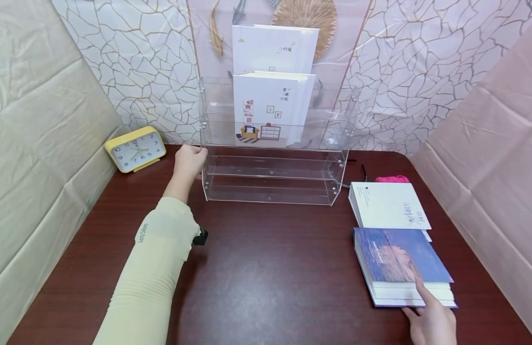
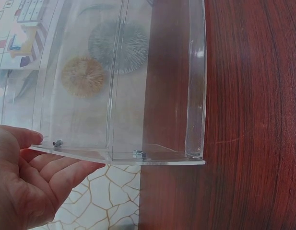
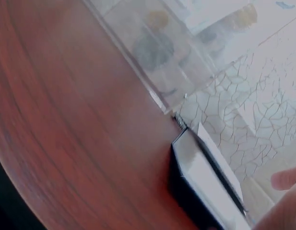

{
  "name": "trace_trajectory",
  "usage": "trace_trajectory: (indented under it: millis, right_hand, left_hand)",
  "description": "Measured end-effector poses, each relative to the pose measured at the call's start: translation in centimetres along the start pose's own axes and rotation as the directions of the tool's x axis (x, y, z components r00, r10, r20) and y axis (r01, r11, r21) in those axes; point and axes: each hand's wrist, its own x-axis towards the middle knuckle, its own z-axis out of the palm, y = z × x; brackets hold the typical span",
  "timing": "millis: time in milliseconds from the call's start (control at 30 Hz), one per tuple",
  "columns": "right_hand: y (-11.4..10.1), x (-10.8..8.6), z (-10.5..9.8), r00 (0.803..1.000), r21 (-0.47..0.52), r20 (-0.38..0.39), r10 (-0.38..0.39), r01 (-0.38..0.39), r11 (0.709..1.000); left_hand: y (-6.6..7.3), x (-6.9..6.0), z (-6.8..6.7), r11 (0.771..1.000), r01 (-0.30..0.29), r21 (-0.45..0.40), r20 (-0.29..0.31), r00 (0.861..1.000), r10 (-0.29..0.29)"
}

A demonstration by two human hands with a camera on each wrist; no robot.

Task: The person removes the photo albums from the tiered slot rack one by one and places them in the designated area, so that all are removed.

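My left hand (image 1: 190, 162) grips the left side panel of a clear acrylic rack (image 1: 266, 203), its thumb and fingers on either side of the panel edge in the left wrist view. At the right of the table, my right hand (image 1: 434, 323) is at the near edge of a thick book with a blue and pink cover (image 1: 434, 263). Its index finger extends over the cover, and the fingertips lower down are partly hidden at the book's edge. In the right wrist view a fingertip (image 3: 284, 178) appears apart from the cover. A white book (image 1: 388, 206) lies just behind.
Two white books, one taller at the back (image 1: 259, 48) and one in front (image 1: 255, 91), stand in the rack's upper tiers. A yellow alarm clock (image 1: 138, 149) sits at the back left. Something pink (image 1: 392, 179) lies behind the white book. Draped cloth (image 1: 486, 158) borders the table.
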Motion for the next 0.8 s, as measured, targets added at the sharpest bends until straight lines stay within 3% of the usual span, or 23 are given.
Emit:
trace_trajectory:
  millis: [67, 100, 300, 667, 800]
  right_hand:
    - [0.6, 1.4, -0.7, 0.998, -0.058, -0.058, 0.032, -0.036, 0.998]
    - [0.8, 2.1, -0.8, 0.988, 0.095, -0.113, 0.105, -0.094, 0.991]
    - [2.0, 4.8, -2.5, 0.984, 0.073, -0.133, 0.119, -0.11, 0.991]
    - [2.3, 5.9, -3.3, 0.974, 0.101, -0.176, 0.145, -0.128, 0.987]
    - [1.9, 4.5, -2.7, 0.969, 0.036, -0.228, 0.096, -0.09, 0.995]
  left_hand:
    - [0.0, 0.0, 0.0, 1.0, 0.002, 0.0, -0.002, 1.0, -0.002]
    - [0.0, 0.0, 0.0, 1.0, 0.001, 0.001, -0.004, 1.0, -0.001]
    - [-0.1, 0.0, 0.0, 1.0, 0.009, -0.004, 0.007, 1.0, -0.009]
    - [-0.1, 0.1, 0.0, 1.0, 0.009, -0.013, 0.018, 1.0, -0.009]
    - [-0.2, 0.0, -0.1, 1.0, 0.01, -0.016, 0.023, 1.0, -0.009]
